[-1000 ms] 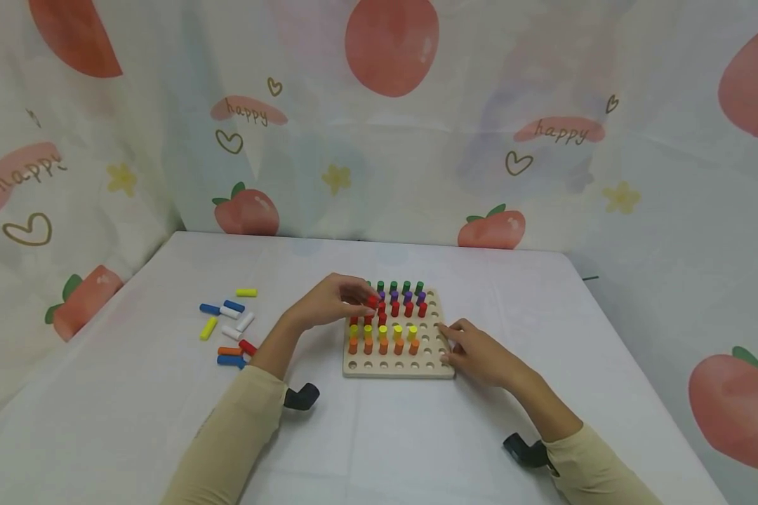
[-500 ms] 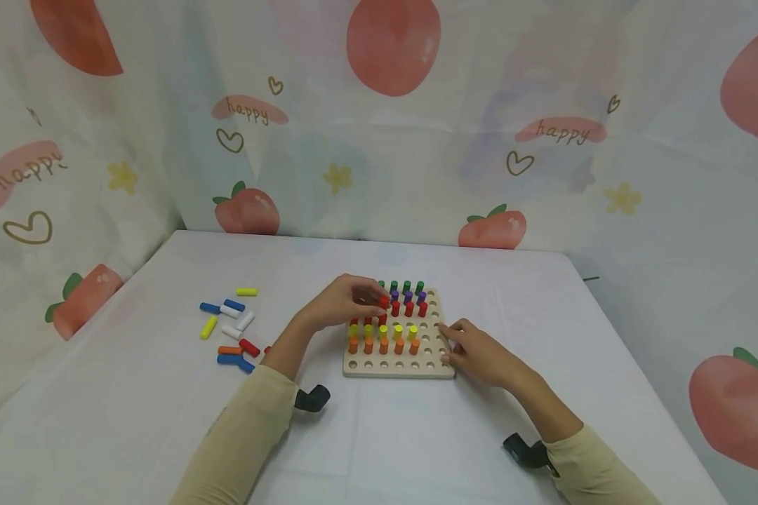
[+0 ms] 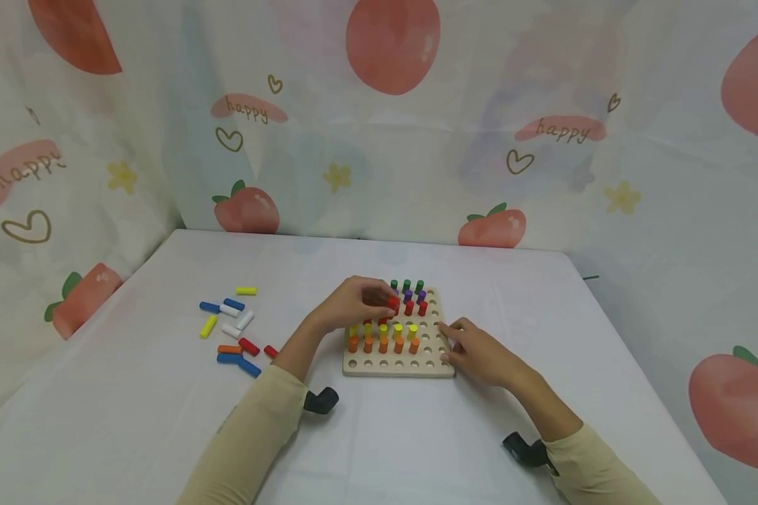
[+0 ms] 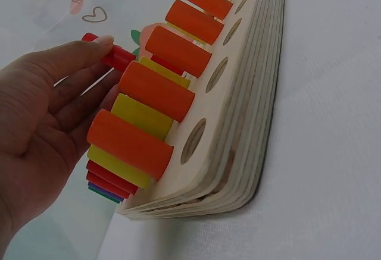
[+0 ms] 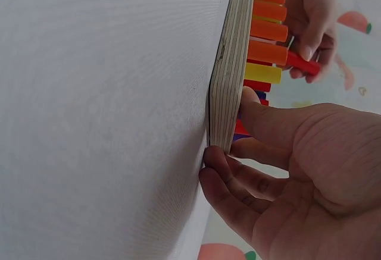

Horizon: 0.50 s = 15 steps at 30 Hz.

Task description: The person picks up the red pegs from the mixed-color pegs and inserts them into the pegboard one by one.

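My left hand (image 3: 347, 303) pinches a red peg (image 4: 121, 59) between thumb and fingers, over the back half of a wooden pegboard (image 3: 398, 374). In the left wrist view this peg is tilted above the orange pegs (image 4: 158, 90). Upright rows of green, purple, red, yellow and orange pegs fill part of the board; my left hand hides the back left ones. At the board's right edge, my right hand (image 3: 480, 356) grips it, the thumb (image 5: 253, 102) on the upper side and the fingers by the edge and underside.
Loose pegs lie on the white cloth to the left: blue (image 3: 249, 367), white (image 3: 245, 321), yellow (image 3: 208, 327), red (image 3: 249, 346) and orange (image 3: 230, 349). Open holes run along the board's front and right side. A printed curtain (image 3: 379, 161) hangs behind the table.
My left hand has shifted rightward over the board with the red peg, uncovering loose red and blue pegs on the cloth. My right hand has stayed at the board's edge.
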Each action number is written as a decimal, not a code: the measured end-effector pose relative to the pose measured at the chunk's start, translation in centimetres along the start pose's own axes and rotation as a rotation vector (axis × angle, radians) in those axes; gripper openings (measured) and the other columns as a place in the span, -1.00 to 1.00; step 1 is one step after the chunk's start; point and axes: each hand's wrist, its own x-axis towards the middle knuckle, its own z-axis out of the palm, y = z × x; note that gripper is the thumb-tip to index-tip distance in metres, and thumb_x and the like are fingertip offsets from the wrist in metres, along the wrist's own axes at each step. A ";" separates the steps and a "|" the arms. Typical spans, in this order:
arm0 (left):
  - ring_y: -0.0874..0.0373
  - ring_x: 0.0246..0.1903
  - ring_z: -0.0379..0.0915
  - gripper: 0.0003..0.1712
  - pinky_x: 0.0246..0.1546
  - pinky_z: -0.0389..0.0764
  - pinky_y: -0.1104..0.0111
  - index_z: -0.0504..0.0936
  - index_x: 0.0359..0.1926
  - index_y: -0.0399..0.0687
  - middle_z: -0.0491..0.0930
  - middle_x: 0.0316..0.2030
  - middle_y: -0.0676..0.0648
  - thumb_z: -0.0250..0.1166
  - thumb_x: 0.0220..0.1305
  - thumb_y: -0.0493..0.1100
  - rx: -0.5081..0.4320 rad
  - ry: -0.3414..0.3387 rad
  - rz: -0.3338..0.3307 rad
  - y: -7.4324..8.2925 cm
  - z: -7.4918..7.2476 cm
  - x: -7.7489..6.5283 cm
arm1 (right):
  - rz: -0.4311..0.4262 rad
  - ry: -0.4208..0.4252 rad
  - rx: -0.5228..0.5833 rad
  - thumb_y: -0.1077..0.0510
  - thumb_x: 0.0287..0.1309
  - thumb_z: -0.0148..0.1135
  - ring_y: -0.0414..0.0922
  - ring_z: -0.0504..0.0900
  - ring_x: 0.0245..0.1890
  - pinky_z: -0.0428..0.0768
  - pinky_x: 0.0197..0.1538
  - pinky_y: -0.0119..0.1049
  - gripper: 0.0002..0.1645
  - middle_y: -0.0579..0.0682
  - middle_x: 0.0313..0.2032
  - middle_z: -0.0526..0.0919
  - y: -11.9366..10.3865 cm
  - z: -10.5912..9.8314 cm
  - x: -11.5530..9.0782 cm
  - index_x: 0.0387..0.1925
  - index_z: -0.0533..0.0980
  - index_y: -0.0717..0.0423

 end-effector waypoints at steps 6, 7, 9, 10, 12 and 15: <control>0.17 -0.11 0.65 -0.65 0.02 0.64 0.34 0.72 0.10 -0.18 0.73 -0.11 0.07 0.46 0.34 -0.18 -0.006 0.002 0.018 0.4 0.5 0.3 | -0.006 -0.003 -0.008 0.13 0.37 0.37 -0.11 0.48 -0.23 0.59 -0.16 -0.25 -0.26 0.18 0.04 0.51 0.0 -0.1 -0.1 0.43 0.36 0.36; 0.17 -0.11 0.65 -0.66 0.02 0.64 0.34 0.72 0.10 -0.17 0.73 -0.11 0.07 0.46 0.34 -0.19 -0.007 0.000 0.016 0.5 0.5 0.3 | -0.007 -0.004 -0.009 0.13 0.37 0.37 -0.11 0.48 -0.23 0.59 -0.16 -0.25 -0.26 0.18 0.04 0.51 0.0 -0.1 -0.1 0.43 0.36 0.36; 0.17 -0.10 0.65 -0.69 0.03 0.64 0.34 0.72 0.09 -0.15 0.72 -0.11 0.07 0.45 0.35 -0.21 -0.008 0.000 0.012 0.6 0.7 0.4 | -0.002 -0.006 -0.009 0.12 0.37 0.37 -0.11 0.48 -0.23 0.58 -0.17 -0.26 -0.26 0.17 0.05 0.51 0.0 -0.1 -0.1 0.44 0.35 0.35; 0.18 -0.10 0.65 -0.70 0.03 0.63 0.34 0.73 0.08 -0.12 0.72 -0.11 0.07 0.45 0.35 -0.21 -0.007 0.002 0.007 0.6 0.8 0.5 | -0.004 -0.007 -0.009 0.12 0.37 0.36 -0.12 0.48 -0.23 0.58 -0.17 -0.26 -0.26 0.17 0.06 0.51 0.0 -0.1 -0.1 0.44 0.35 0.35; 0.18 -0.10 0.64 -0.73 0.03 0.63 0.34 0.74 0.06 -0.07 0.72 -0.11 0.08 0.45 0.35 -0.21 -0.007 0.003 -0.001 0.7 0.9 0.5 | -0.008 -0.009 -0.010 0.12 0.37 0.36 -0.12 0.48 -0.23 0.58 -0.18 -0.27 -0.26 0.17 0.06 0.51 0.0 -0.1 0.0 0.44 0.35 0.35; 0.19 -0.10 0.64 -0.75 0.03 0.63 0.34 0.74 0.04 -0.01 0.72 -0.11 0.09 0.44 0.36 -0.21 -0.011 0.004 -0.010 0.8 1.1 0.5 | -0.014 -0.007 -0.011 0.12 0.37 0.37 -0.12 0.48 -0.23 0.58 -0.18 -0.28 -0.26 0.18 0.06 0.51 0.1 -0.1 0.0 0.44 0.36 0.35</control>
